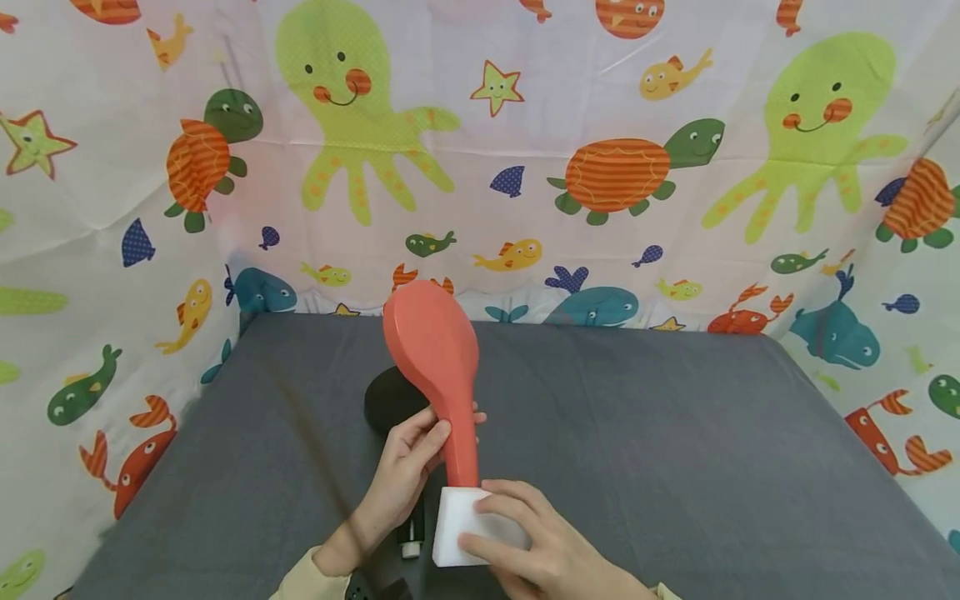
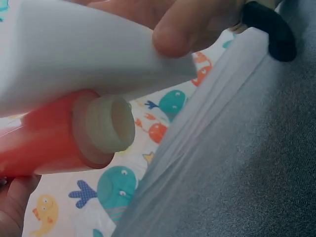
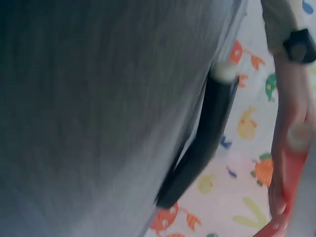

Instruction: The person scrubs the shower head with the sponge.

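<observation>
A coral-red paddle brush stands upright over the grey table, its smooth back facing me. My left hand grips its handle from the left. My right hand holds a white sponge block against the lower end of the handle, fingers curled over the top of it. In the left wrist view the sponge lies along the handle just above its cream end cap, with a right-hand fingertip pressed on it.
A black brush lies on the table behind my left hand; its dark handle ends in a white tip. Sea-creature patterned cloth walls the table at the back and both sides.
</observation>
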A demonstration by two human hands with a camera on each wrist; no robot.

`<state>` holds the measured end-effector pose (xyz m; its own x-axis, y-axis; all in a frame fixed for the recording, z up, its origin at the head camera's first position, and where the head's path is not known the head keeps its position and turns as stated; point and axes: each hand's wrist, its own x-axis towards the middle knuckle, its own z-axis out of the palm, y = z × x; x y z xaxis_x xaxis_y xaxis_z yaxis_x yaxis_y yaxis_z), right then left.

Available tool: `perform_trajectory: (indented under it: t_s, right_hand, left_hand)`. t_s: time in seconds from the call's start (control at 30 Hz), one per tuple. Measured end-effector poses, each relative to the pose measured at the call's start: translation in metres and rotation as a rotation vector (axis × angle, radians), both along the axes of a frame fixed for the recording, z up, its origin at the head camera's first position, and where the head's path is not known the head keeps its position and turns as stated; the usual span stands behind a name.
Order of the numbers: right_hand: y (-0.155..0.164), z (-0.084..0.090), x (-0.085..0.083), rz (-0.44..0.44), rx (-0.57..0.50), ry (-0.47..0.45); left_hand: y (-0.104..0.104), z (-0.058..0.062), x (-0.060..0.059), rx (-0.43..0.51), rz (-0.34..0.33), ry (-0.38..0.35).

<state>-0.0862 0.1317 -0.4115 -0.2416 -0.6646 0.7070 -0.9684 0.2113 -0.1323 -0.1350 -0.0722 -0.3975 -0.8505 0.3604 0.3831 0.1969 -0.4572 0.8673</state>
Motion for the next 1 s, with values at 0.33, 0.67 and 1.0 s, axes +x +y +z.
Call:
perform_trajectory:
  t_s: [0.33, 0.67, 1.0]
  right_hand:
    - [-0.016, 0.029, -0.040, -0.137, -0.222, 0.046]
    - [-0.014, 0.027, -0.029, -0.130, -0.144, 0.127]
    - [0.003, 0.007, -0.017, 0.107, 0.066, 0.135]
  left_hand:
    - [0.005, -0.005, 0.006, 0.027, -0.091, -0.015]
    - [0.003, -0.002, 0.004, 0.118, -0.118, -0.086]
    - [-0.001, -0.002, -0.001, 0.172, -0.057, -0.137]
